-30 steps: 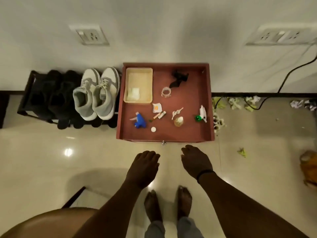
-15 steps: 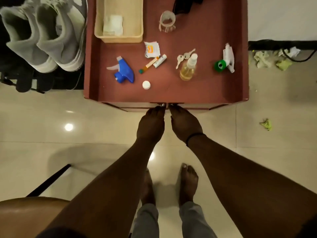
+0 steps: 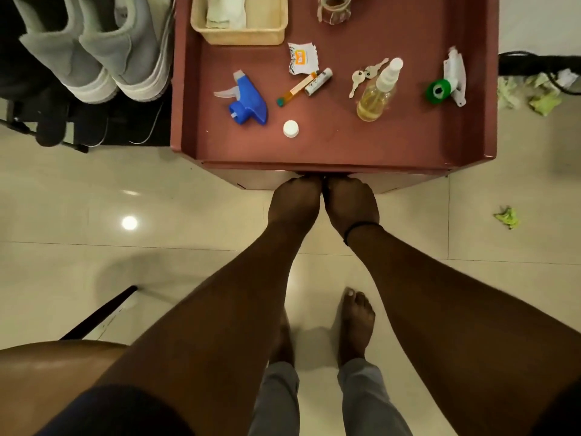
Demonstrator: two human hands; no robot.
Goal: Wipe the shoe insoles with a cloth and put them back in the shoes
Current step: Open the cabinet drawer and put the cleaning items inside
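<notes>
**Both hands at the cabinet's front edge, shoes off to the left**

The left hand (image 3: 295, 201) and right hand (image 3: 352, 202) sit side by side, touching, knuckles up, against the cabinet (image 3: 314, 177) front just under the tabletop (image 3: 361, 140) lip. The fingers curl under the edge and are hidden there; what either grip has hold of, if anything, cannot be told.

The shoes (image 3: 91, 55), a grey-and-white pair, stand on a dark rack (image 3: 41, 127) beside the cabinet's left wall, well apart from both hands, up and to the left. A cloth (image 3: 224, 12) lies in the basket (image 3: 242, 34) at the tabletop's far left corner.

The tabletop has raised side walls. Nearest the front edge lie a white cap (image 3: 290, 128), a blue sprayer (image 3: 245, 100) and a spray bottle (image 3: 379, 92); the strip just behind the lip is bare. The floor (image 3: 188, 221) spreads on both sides of the arms.
</notes>
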